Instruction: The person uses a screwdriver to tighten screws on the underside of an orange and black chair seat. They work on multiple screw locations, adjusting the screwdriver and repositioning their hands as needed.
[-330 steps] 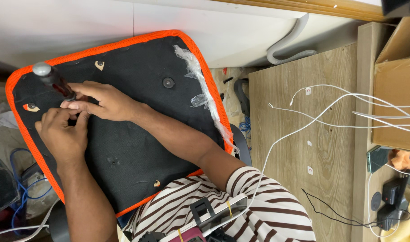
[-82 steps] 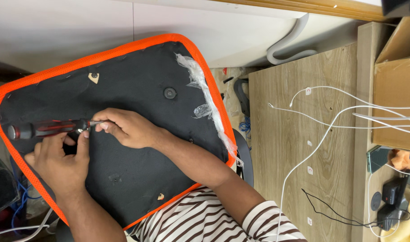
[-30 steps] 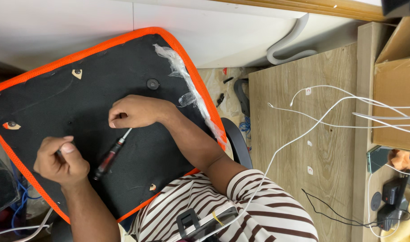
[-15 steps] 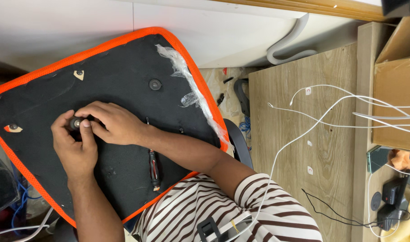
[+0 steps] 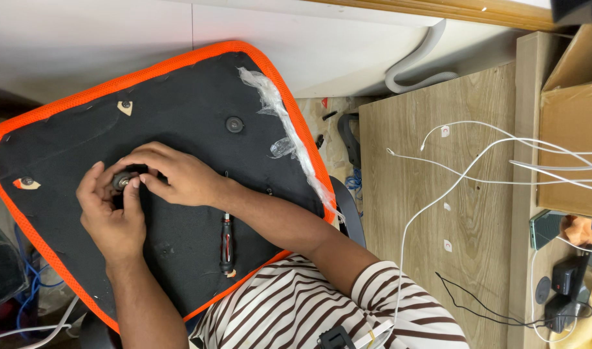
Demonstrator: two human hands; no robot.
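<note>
Screwdriver (image 5: 226, 244) now lies loose on the black underside of the orange-rimmed seat pad (image 5: 179, 84), just beside the right forearm; a second ago it was in the fingers. Both hands have closed in on one small round fitting (image 5: 120, 180) at the pad's left-middle. Left hand (image 5: 111, 216) pinches it from below, thumb and fingers closed against it; right hand (image 5: 176, 174) curls over the top, fingertips touching it. Tool work has given way to finger work, it seems. White cables (image 5: 477, 161) trail over the wooden desk (image 5: 425, 213).
</note>
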